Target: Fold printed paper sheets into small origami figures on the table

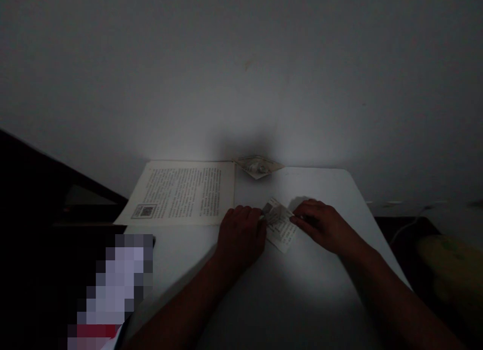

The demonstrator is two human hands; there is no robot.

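Note:
A small folded piece of printed paper lies on the white table between my hands, turned like a diamond with creased flaps on top. My left hand is closed on its left corner, fingers curled over the edge. At its right corner, my right hand pinches the paper between thumb and fingers. Behind them, by the wall, stands a folded paper boat made of similar printed paper.
Flat printed sheets with a small square code lie at the table's back left. The white table meets a plain wall. A blurred-out bright device is at the lower left. A yellowish object sits beyond the right edge.

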